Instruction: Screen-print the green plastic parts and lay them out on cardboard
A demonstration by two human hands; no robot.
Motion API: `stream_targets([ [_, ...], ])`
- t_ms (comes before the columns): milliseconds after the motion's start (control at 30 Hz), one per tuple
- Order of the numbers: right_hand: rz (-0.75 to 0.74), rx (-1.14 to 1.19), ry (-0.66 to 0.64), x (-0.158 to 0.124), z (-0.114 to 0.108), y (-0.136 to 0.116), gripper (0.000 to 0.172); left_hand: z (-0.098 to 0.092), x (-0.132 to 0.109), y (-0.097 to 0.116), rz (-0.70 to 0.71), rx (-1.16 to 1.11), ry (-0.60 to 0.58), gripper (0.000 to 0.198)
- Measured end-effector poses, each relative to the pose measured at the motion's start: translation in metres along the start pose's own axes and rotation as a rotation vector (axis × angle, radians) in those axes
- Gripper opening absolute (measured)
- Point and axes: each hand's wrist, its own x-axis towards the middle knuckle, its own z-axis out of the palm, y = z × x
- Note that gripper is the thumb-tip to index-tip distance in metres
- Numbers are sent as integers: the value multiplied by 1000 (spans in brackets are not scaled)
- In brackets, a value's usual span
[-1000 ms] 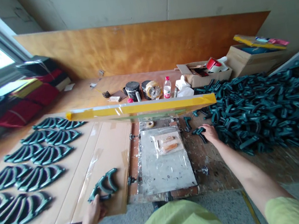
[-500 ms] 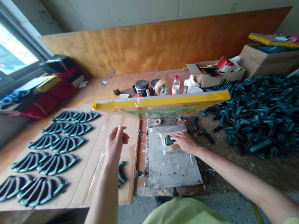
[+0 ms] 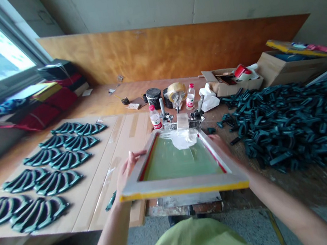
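Observation:
A screen printing frame (image 3: 184,182) with a grey border and yellow tape along its near edge is tilted low over the metal base plate (image 3: 169,202). White ink (image 3: 181,141) pools at the far end of its green mesh, below a pale squeegee (image 3: 182,122). My left hand (image 3: 128,168) grips the frame's left side, fingers along the edge. At the right side is my right hand (image 3: 220,143), closed on the border and partly hidden by it. The frame covers the middle of the plate. A dark green curved part (image 3: 110,202) shows beside my left forearm.
Fanned groups of dark green parts (image 3: 58,183) lie on cardboard (image 3: 98,181) at left. A large heap of such parts (image 3: 284,129) fills the right. Behind the frame stand a clamp (image 3: 196,115), bottles (image 3: 155,117), a black tub (image 3: 154,96) and a cardboard box (image 3: 238,86).
The screen printing frame has come down from its raised position toward me. My right hand left the green part on the plate, and both hands are now at the frame's sides.

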Motion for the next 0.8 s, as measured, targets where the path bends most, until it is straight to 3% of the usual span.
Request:
stream_targets([
  [100, -91, 21, 87, 32, -15, -6, 34, -9, -16, -46, -237, 14, -84, 72],
  [167, -210, -3, 95, 53, -14, -25, 47, -9, -16, -75, -272, 1, -74, 84],
  [233, -283, -72, 10, 70, -6, -47, 51, -7, -11, -99, -252, 36, -42, 90],
  [300, -273, -152, -134, 79, 5, -65, 39, -5, -6, -114, -240, 82, -29, 88],
  [367, -225, -226, -261, 78, 15, -73, 23, -5, -2, -122, -254, 88, -35, 86],
  [467, -274, -253, -318, 57, 23, -72, 10, -6, -3, -126, -282, 38, -39, 85],
  [567, -500, -179, -339, 29, 17, -62, 20, -5, -6, -127, -288, -6, -43, 80],
  [667, -661, -122, -421, 19, 3, -52, 26, -5, -7, -127, -284, -15, -40, 76],
  [800, -605, -95, -460, 30, -4, -51, 15, -6, -6, -129, -256, 22, -35, 73],
])
